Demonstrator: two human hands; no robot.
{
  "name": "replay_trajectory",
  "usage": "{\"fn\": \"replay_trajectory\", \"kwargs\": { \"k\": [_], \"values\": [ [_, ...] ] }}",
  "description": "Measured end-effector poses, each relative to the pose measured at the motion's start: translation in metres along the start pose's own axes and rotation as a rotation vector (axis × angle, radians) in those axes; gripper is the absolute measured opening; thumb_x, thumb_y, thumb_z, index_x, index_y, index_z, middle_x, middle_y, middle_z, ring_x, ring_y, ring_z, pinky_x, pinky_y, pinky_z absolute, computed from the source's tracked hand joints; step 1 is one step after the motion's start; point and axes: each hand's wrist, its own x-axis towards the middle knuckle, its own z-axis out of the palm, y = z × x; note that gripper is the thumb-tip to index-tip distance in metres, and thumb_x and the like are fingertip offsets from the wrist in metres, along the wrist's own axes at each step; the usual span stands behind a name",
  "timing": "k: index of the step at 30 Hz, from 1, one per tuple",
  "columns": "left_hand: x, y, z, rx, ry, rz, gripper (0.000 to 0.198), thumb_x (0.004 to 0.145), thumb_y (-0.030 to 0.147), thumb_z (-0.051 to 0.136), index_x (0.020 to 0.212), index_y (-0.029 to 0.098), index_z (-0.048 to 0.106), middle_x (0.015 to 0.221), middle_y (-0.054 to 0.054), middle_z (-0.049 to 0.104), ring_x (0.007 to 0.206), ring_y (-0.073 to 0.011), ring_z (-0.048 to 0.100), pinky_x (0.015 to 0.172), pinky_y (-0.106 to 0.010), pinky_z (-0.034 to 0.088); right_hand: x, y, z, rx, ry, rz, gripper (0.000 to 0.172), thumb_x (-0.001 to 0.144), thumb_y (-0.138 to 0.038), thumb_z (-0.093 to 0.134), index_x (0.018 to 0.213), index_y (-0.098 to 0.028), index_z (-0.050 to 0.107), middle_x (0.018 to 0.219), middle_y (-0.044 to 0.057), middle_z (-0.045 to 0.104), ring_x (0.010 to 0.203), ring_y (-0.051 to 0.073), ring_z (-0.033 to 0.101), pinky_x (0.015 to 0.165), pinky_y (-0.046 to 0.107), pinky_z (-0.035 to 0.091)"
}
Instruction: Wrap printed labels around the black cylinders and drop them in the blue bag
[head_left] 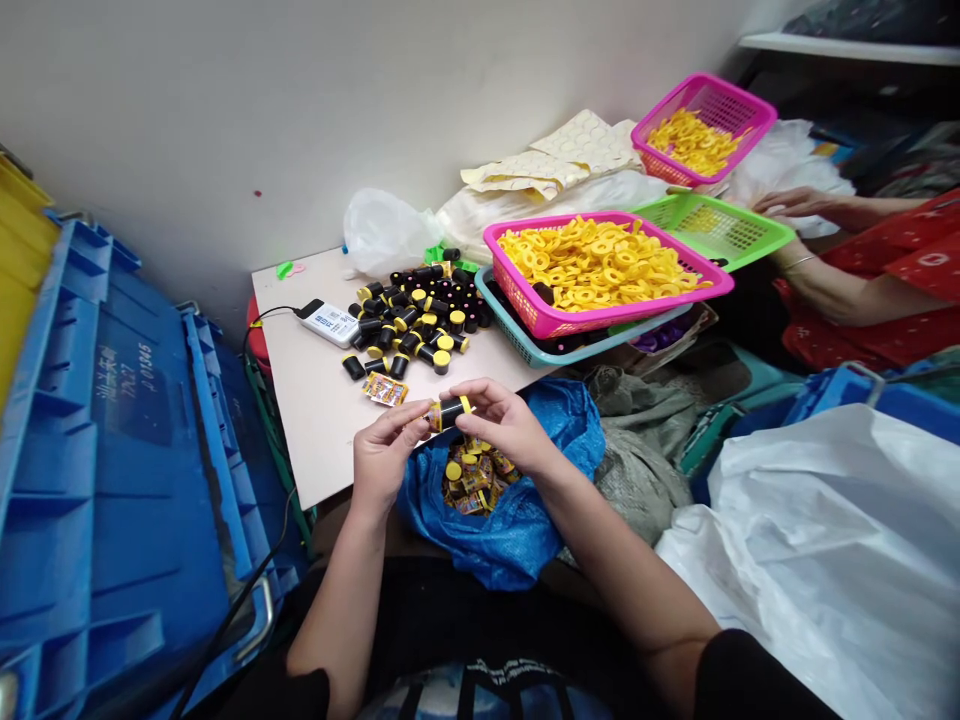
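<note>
Between my two hands, above the mouth of a blue woven sack, is a small black cylinder with a yellow cap. My right hand has its fingers closed around the capped end. My left hand pinches the other end, where a bit of printed label or wrapper shows; I cannot make out whether it is stuck on. Inside the sack lie several yellow-capped cylinders with printed wrapping. On the table, just beyond my left hand, rests a small stack of printed labels.
Black cylinders are heaped on the white table, beside a white phone-like device on a cable. A pink basket holds yellow ring-shaped pieces. Blue crates stand left. A co-worker's hand is by a green basket.
</note>
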Motion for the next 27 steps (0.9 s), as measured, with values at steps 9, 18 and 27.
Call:
{"fn": "replay_trajectory", "kwargs": {
  "k": [9, 18, 27],
  "values": [
    [-0.003, -0.002, 0.003, -0.051, -0.127, -0.104, 0.032, 0.060, 0.027, 0.082, 0.090, 0.019, 0.074, 0.092, -0.006, 0.074, 0.084, -0.0196, 0.069, 0.077, -0.031, 0.057, -0.005, 0.012, 0.013, 0.316, -0.041, 0.117, 0.038, 0.078, -0.048, 0.067, 0.108, -0.026, 0.061, 0.106, 0.003, 0.066, 0.095, 0.016, 0.062, 0.081, 0.031, 0.051],
    [-0.016, -0.020, 0.012, -0.089, -0.164, -0.239, 0.036, 0.058, 0.032, 0.083, 0.088, 0.017, 0.072, 0.087, -0.006, 0.074, 0.077, -0.0179, 0.068, 0.073, -0.030, 0.055, -0.006, 0.023, -0.019, 0.089, -0.177, 0.180, 0.037, 0.072, -0.047, 0.073, 0.093, -0.020, 0.058, 0.085, 0.000, 0.062, 0.076, 0.012, 0.058, 0.071, 0.025, 0.046],
    [0.014, -0.041, -0.017, 0.728, 0.000, 0.158, 0.013, 0.078, 0.031, 0.063, 0.080, 0.021, 0.070, 0.097, -0.009, 0.068, 0.097, -0.0230, 0.062, 0.091, -0.039, 0.047, 0.082, 0.030, -0.029, -1.269, -0.126, -0.271, 0.020, 0.090, -0.022, 0.050, 0.105, -0.020, 0.064, 0.111, 0.010, 0.062, 0.107, 0.026, 0.047, 0.089, 0.040, 0.034]
  ]
}}
